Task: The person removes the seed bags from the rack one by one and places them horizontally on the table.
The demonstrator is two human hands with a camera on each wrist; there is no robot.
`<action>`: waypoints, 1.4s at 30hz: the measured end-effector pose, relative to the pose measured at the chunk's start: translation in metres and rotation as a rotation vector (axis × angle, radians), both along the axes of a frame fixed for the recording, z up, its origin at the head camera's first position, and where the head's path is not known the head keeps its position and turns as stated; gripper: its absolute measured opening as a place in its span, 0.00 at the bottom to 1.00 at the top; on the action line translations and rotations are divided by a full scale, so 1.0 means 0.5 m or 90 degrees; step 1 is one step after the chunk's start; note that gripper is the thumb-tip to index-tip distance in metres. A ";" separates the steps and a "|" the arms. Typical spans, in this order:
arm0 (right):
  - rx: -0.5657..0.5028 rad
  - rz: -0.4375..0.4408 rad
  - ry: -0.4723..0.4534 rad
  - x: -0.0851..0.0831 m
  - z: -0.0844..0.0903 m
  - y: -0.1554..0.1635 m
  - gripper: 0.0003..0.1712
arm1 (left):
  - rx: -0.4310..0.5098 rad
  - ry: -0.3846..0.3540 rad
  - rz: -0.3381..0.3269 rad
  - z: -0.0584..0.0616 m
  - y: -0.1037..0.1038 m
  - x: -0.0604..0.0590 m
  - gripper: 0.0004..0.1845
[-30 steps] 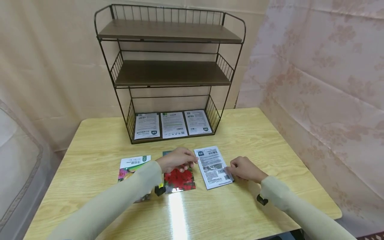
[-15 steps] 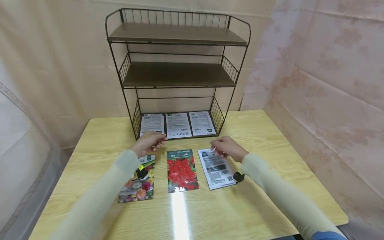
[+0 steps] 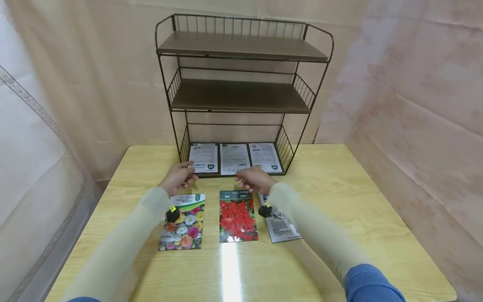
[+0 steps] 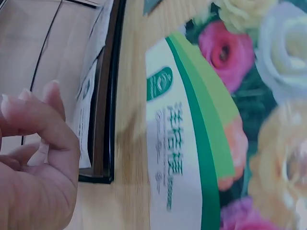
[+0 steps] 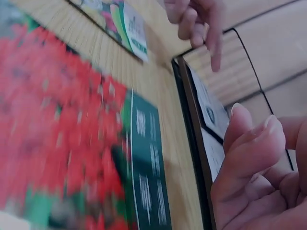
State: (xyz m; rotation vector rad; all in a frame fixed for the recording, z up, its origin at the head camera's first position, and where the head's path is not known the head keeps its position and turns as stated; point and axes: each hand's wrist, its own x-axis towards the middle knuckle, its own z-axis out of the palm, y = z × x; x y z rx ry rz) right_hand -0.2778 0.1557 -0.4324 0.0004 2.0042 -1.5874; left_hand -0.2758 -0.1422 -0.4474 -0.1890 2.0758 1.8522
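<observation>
Wooden table (image 3: 339,201): both hands' grips loosely curled, empty; packets (image 3: 235,158) in rack (image 3: 181,144) lie lengthwise front-to-back.

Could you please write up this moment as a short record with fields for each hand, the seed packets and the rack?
left hand: left hand loosely curled, holding nothing, above the table near the rack's front left corner
right hand: right hand loosely curled, holding nothing, near the rack's front edge
packets on table: mixed-flower seed packet, red-flower seed packet, white printed seed packet partly hidden by the right sleeve
rack: dark three-tier wire shelf rack; three white packets lie flat on its bottom tier
surface: yellow wooden table
</observation>
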 end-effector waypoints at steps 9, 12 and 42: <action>-0.018 -0.046 0.017 -0.030 -0.027 -0.103 0.24 | -0.054 -0.073 -0.065 -0.009 0.015 -0.001 0.25; -0.011 -0.064 0.018 -0.040 -0.030 -0.125 0.24 | -0.033 -0.082 -0.055 -0.005 0.008 -0.003 0.25; 0.047 -0.126 -0.016 -0.059 -0.040 -0.200 0.30 | 0.017 -0.089 0.055 -0.016 -0.015 -0.001 0.20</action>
